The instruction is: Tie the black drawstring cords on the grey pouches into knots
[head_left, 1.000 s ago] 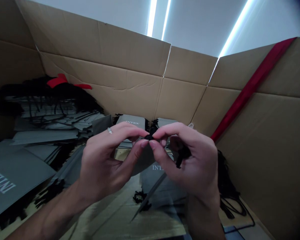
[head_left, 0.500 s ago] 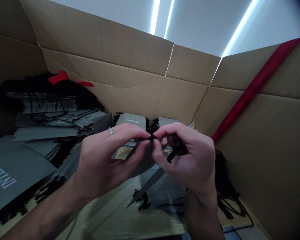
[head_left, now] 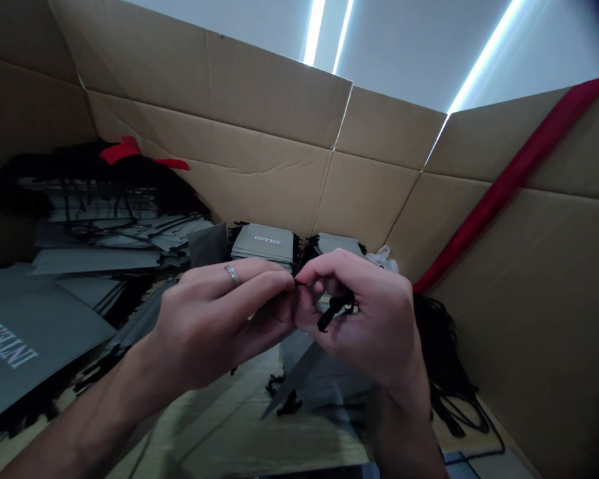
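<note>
My left hand (head_left: 229, 313), with a ring on one finger, is closed with its fingertips pinched on a thin black cord (head_left: 299, 283). Right beside it, my right hand (head_left: 364, 313) pinches the same spot between thumb and forefinger; the hands nearly hide the cord. A black tufted piece (head_left: 333, 313), perhaps cord ends, pokes out of my right palm. Below that hand a grey pointed strip (head_left: 289, 382) slants down left; I cannot tell what it belongs to. Under it lies a grey pouch (head_left: 324, 382) with black cords on the table (head_left: 229, 412).
Cardboard walls (head_left: 259, 146) enclose the table. Grey INTEX pouches (head_left: 264, 243) are stacked at the back, and a larger pile (head_left: 40, 319) covers the left. Black cords (head_left: 444, 379) hang at the right, near a red strap (head_left: 509, 186) and a clear plastic bag (head_left: 383, 258).
My left hand has rolled over, its fingers now covering the grey fabric that showed between the hands. My right hand has shifted slightly left, still pinching. The view has moved a little.
</note>
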